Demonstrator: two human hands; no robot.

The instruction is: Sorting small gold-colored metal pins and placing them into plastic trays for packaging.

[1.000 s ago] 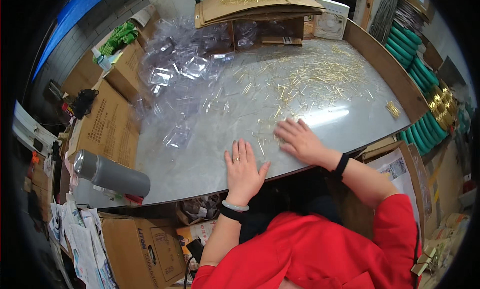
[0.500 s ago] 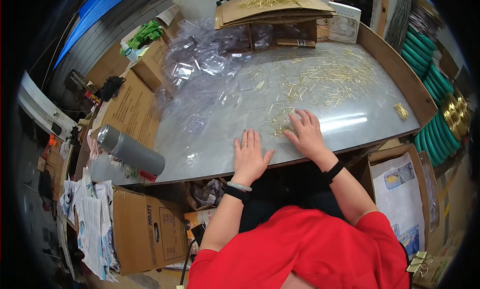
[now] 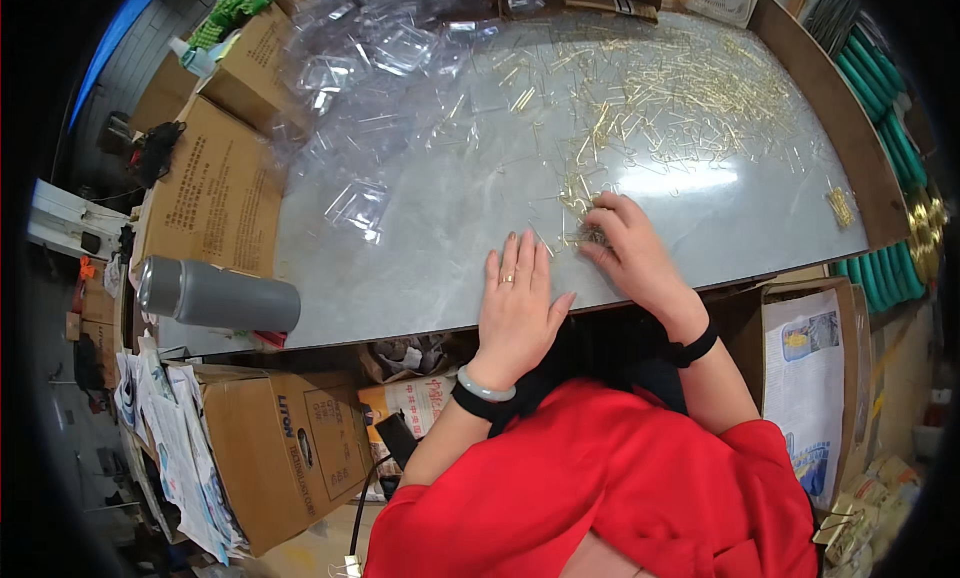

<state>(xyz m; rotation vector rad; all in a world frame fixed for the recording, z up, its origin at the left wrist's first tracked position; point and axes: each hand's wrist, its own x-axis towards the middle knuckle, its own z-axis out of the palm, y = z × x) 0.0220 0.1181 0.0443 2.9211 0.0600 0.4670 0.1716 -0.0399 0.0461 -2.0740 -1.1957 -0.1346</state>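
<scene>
My left hand (image 3: pixel 516 303) lies flat on the grey tabletop (image 3: pixel 400 278) near its front edge, fingers stretched out, holding nothing. To its right, my right hand (image 3: pixel 640 266) has curled fingers, with thumb and fingertips closing on a few gold wire hooks (image 3: pixel 575 200) that lie in a small cluster on the table. Exactly how many sit between the fingers is hidden. Many more loose gold hooks (image 3: pixel 690 108) are scattered across the far right of the table. A small bunch of hooks (image 3: pixel 839 207) lies apart near the right edge.
Clear plastic packages (image 3: pixel 355 210) heap up at the far left. A grey bottle (image 3: pixel 225 293) lies at the left front, beside cardboard boxes (image 3: pixel 215 188). A brown board (image 3: pixel 825 118) walls the right side. An open carton (image 3: pixel 855 378) stands below the table at right.
The view has tilted down toward the table front. My right hand's fingers, spread before, have curled in over the hooks. My left hand stays flat, its fingers closer together.
</scene>
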